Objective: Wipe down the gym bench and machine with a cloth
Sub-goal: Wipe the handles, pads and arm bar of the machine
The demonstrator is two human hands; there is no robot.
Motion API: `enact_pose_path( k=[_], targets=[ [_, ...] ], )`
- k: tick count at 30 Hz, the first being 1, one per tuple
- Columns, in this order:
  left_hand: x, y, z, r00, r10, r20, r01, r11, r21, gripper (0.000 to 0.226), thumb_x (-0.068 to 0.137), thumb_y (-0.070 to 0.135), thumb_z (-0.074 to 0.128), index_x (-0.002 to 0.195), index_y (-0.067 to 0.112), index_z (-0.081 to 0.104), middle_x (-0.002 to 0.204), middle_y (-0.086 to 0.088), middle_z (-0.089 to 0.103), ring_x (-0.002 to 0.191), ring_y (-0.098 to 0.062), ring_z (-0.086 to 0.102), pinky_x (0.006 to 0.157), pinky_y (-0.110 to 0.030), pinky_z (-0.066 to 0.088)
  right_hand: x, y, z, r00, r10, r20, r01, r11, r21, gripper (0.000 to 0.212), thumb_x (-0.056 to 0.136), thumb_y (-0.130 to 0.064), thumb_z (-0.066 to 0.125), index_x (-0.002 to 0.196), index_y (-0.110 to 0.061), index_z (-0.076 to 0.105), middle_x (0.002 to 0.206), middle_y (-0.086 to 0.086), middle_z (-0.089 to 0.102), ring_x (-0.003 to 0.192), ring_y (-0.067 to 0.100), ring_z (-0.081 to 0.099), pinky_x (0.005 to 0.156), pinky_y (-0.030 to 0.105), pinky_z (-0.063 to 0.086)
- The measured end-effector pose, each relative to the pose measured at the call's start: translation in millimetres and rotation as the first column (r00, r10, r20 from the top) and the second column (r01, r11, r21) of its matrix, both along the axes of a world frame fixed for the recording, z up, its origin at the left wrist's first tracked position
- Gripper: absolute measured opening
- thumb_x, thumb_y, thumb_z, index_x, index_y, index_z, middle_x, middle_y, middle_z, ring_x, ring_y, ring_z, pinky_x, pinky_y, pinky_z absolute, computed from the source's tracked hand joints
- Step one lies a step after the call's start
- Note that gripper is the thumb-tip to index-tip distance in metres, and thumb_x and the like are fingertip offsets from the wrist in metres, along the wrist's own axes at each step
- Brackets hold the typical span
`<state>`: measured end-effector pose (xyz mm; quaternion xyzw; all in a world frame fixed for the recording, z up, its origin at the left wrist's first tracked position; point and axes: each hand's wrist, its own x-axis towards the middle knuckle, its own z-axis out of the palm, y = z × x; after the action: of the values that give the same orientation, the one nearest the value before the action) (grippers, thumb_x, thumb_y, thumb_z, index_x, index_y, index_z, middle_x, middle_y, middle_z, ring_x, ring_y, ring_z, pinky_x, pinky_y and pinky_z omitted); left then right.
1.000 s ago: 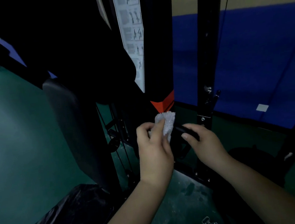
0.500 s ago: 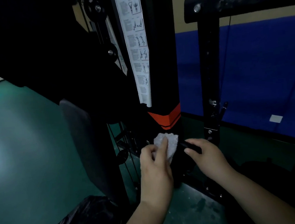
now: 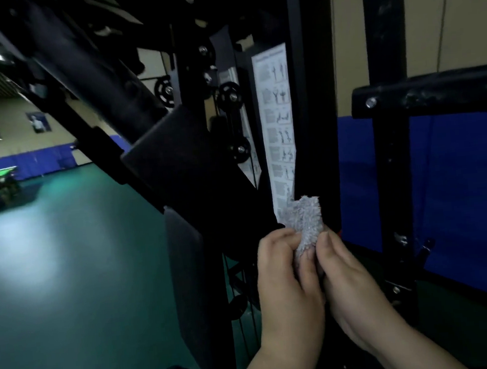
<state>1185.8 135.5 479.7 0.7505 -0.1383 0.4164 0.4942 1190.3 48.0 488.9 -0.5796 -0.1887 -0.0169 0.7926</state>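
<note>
Grey terry cloth (image 3: 306,223) is bunched into a thick wad and is held up in front of the machine's black upright column (image 3: 314,120), just below the lower end of the white exercise chart (image 3: 278,123) fixed to that column. The wad is pinched from both sides: the left hand (image 3: 288,285) is curled around its lower part, and the right hand (image 3: 352,292) is pressed in against it, with the thumb laid on the fabric. Both hands are closed on the cloth, probably so that it can be refolded into a fresh pad before more of the frame is wiped. No contact between the cloth and the column can be confirmed; it appears to be held just clear of it. Left of the column, the dark padded backrest (image 3: 191,275) is set upright under a slanted black frame arm (image 3: 88,80). Right of the column, a second post (image 3: 395,172) with a dusty crossbar (image 3: 433,90) is seen, which likely needs wiping too.
</note>
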Motion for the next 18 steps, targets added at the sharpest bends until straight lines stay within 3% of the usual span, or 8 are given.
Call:
enact_pose_path(
  k=[3, 6, 9, 11, 13, 15, 18],
  targets=[
    [-0.9, 5.9, 16.0, 0.998, 0.068, 0.01, -0.068, 0.984, 0.162, 0.027, 0.092, 0.033, 0.045, 0.105, 0.024, 0.067, 0.115, 0.013, 0.056, 0.114, -0.002, 0.047, 0.097, -0.02, 0.039, 3.4, 4.3, 16.7, 0.999, 0.023, 0.039, -0.023, 1.0, 0.0, 0.05, 0.086, -0.044, 0.044, 0.134, -0.033, 0.049, 0.125, -0.009, 0.063, 0.118, 0.005, 0.057, 0.101, 0.027, 0.042],
    [-7.3, 21.1, 34.4, 0.958, 0.223, 0.18, -0.275, 0.89, 0.363, 0.029, 0.091, 0.035, 0.048, 0.111, 0.028, 0.068, 0.12, 0.013, 0.058, 0.113, -0.007, 0.047, 0.096, -0.025, 0.038, 10.8, 7.5, 30.0, 0.997, -0.063, 0.05, 0.059, 0.995, 0.077, 0.047, 0.082, -0.037, 0.049, 0.127, -0.028, 0.055, 0.117, -0.002, 0.068, 0.108, 0.011, 0.064, 0.085, 0.021, 0.052],
    [-20.3, 43.9, 56.7, 0.895, 0.308, 0.322, -0.41, 0.851, 0.328, 0.029, 0.087, 0.033, 0.054, 0.112, 0.03, 0.069, 0.124, 0.009, 0.057, 0.113, -0.016, 0.05, 0.096, -0.031, 0.039, 14.4, 8.1, 54.0, 0.967, -0.184, 0.177, 0.186, 0.983, 0.009, 0.041, 0.082, -0.041, 0.053, 0.123, -0.04, 0.057, 0.12, -0.012, 0.065, 0.111, 0.004, 0.061, 0.094, 0.028, 0.049],
    [-30.2, 60.6, 74.5, 0.839, 0.377, 0.392, -0.496, 0.826, 0.268, 0.032, 0.084, 0.029, 0.058, 0.114, 0.029, 0.068, 0.126, 0.005, 0.055, 0.114, -0.02, 0.051, 0.097, -0.035, 0.039, 17.0, 9.3, 74.6, 0.921, -0.259, 0.29, 0.277, 0.961, -0.022, 0.033, 0.087, -0.033, 0.057, 0.118, -0.046, 0.056, 0.115, -0.028, 0.06, 0.107, -0.016, 0.053, 0.092, 0.01, 0.044],
    [-36.8, 75.7, 93.7, 0.781, 0.467, 0.415, -0.585, 0.78, 0.223, 0.039, 0.081, 0.029, 0.061, 0.12, 0.029, 0.063, 0.129, 0.001, 0.051, 0.116, -0.023, 0.048, 0.1, -0.036, 0.037, 21.4, 15.6, 98.7, 0.871, -0.293, 0.394, 0.325, 0.945, -0.017, 0.036, 0.089, -0.024, 0.06, 0.119, -0.043, 0.055, 0.11, -0.037, 0.054, 0.101, -0.029, 0.046, 0.08, -0.004, 0.037],
    [-38.0, 88.9, 110.5, 0.73, 0.553, 0.402, -0.657, 0.73, 0.188, 0.049, 0.078, 0.031, 0.062, 0.127, 0.026, 0.058, 0.131, -0.003, 0.048, 0.117, -0.026, 0.046, 0.103, -0.036, 0.034, 27.9, 27.4, 122.2, 0.834, -0.252, 0.491, 0.301, 0.953, -0.021, 0.036, 0.09, -0.027, 0.059, 0.122, -0.043, 0.056, 0.116, -0.03, 0.055, 0.105, -0.023, 0.049, 0.082, -0.004, 0.037],
    [-33.7, 105.2, 127.4, 0.693, 0.63, 0.35, -0.71, 0.682, 0.178, 0.058, 0.078, 0.035, 0.066, 0.132, 0.018, 0.053, 0.129, -0.007, 0.044, 0.119, -0.025, 0.042, 0.106, -0.027, 0.026, 36.6, 56.9, 148.0, 0.771, -0.102, 0.628, 0.274, 0.944, -0.183, 0.037, 0.09, -0.044, 0.051, 0.127, -0.045, 0.054, 0.119, -0.018, 0.046, 0.109, -0.012, 0.047, 0.087, 0.0, 0.037]
  ],
)
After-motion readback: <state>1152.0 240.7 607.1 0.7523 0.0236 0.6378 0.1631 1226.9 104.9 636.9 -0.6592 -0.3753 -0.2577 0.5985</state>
